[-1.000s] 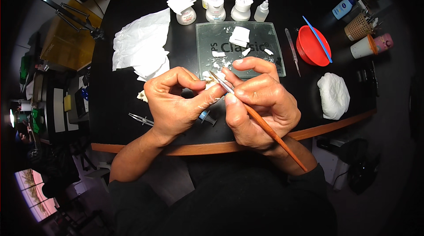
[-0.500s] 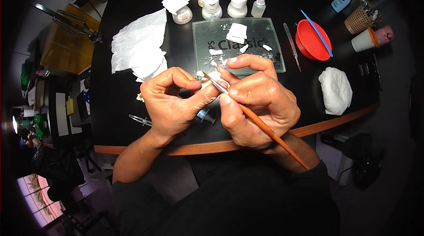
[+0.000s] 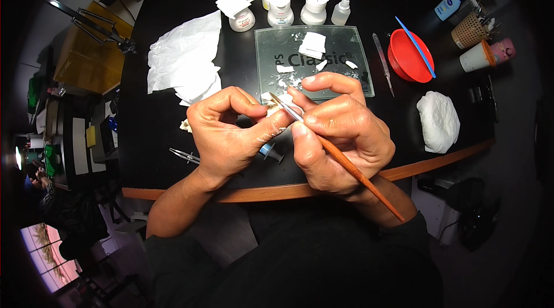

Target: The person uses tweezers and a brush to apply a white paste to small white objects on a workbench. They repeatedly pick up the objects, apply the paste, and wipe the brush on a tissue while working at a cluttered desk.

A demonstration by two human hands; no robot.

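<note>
My left hand (image 3: 225, 132) pinches a small cream-coloured piece (image 3: 271, 109) between thumb and fingertips. White smears mark its thumb. In my right hand (image 3: 349, 135) is a fine paintbrush (image 3: 353, 171) with a reddish-brown wooden handle, gripped like a pen. The brush tip points up and left and meets or nearly meets the cream piece; I cannot tell which. My fingers hide much of the piece. Just beyond the hands lies a glass slab (image 3: 359, 48) with white powder, white fragments and a folded white pad (image 3: 313, 42) on it.
Tweezers (image 3: 183, 156) and a blue-tipped syringe (image 3: 270, 151) lie near the left hand. White paper (image 3: 183, 51) is at left. White jars (image 3: 280, 10) and a dropper bottle (image 3: 341, 11) stand behind the slab. To the right are a red bowl (image 3: 399, 57), a slim metal tool (image 3: 381, 60) and wadded white cloth (image 3: 438, 121).
The whole view has shifted slightly. Both hands keep nearly the same pose, with the brush tip still at the cream piece.
</note>
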